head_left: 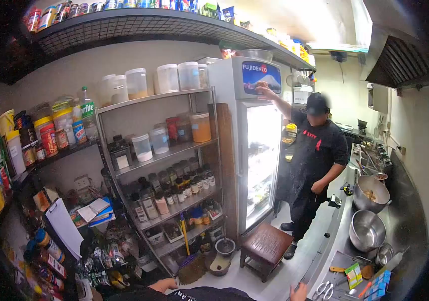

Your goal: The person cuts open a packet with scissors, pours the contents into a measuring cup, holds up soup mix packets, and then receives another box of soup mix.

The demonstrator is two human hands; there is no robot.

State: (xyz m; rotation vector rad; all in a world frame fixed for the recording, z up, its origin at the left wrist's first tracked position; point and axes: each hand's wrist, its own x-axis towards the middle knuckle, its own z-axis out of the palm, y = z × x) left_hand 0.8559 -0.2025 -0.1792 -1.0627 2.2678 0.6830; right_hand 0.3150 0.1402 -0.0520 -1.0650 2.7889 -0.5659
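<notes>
At the bottom edge, my left hand point(163, 285) shows only in part beside my dark shirt point(209, 294), near the foot of the metal rack. How its fingers are set is hidden. Farther right, my right hand point(298, 292) is cut off by the frame edge, close to the counter's front edge. Some of its fingers show small and appear bent; whether they hold anything cannot be made out. A pair of scissors point(322, 291) lies on the counter to its right. A brown padded stool point(265, 248) stands on the floor ahead, apart from both hands.
A co-worker in black point(315, 150) stands ahead, one raised hand at the top of the lit glass-door fridge point(262, 165). The metal rack point(174, 163) holds tubs and spice jars. Steel pots point(367, 231) sit on the right counter. A broom point(192, 268) and bowls point(220, 263) stand low.
</notes>
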